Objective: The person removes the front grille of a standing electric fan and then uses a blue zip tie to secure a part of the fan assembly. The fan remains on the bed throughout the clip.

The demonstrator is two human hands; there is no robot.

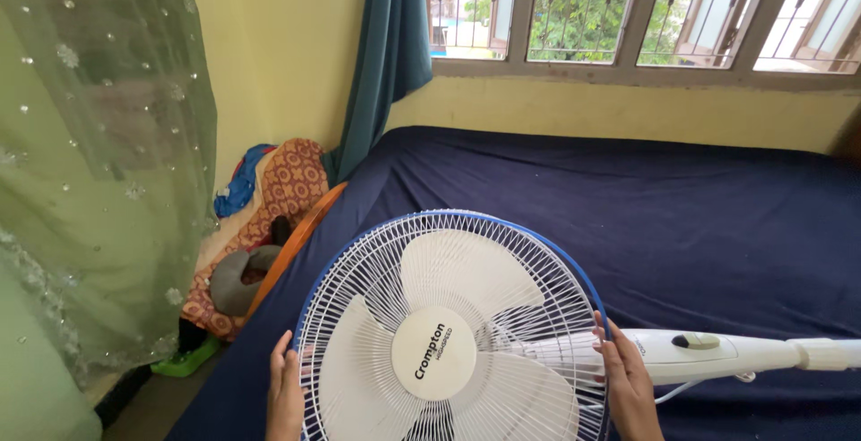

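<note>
A white pedestal fan lies on a bed covered with a dark blue sheet (682, 217). Its round wire grille (448, 333) has a blue rim and faces up at me, with three pale blades and a round centre cap behind the wires. My left hand (285, 396) grips the grille's left edge. My right hand (628, 387) holds the right edge, beside the fan's white neck and pole (744, 353), which run off to the right.
A barred window (646, 10) runs along the yellow wall behind the bed, with a teal curtain (386, 55) at its left. A sheer green beaded cloth (99, 154) hangs at left. Patterned fabric and a grey cushion (238, 279) are piled beside the bed.
</note>
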